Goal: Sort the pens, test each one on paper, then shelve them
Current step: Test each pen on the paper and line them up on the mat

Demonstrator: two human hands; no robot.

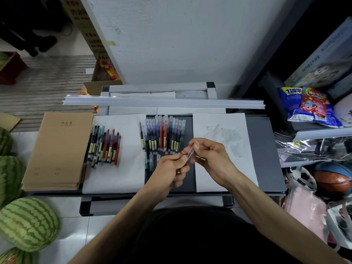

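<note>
Grey table (266,149) is overlaid with two paper sheets (114,178) and two pen groups (104,145) — one clear-barrelled pen (190,154) is held above it, pinched at opposite ends by the left hand (171,168) and right hand (209,155).

Open tabletop (262,149) strip right of scribbled paper (219,128); pen rows (163,132), notebooks (57,149) crowd left; rails (163,101) across back

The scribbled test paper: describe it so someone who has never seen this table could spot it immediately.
Start at the dark grey table in front of the person. Two white sheets lie on it; take the right-hand sheet, partly under the right hand. Unlike the left sheet, which carries loose pens, it bears faint scribbles and no pens.
</note>
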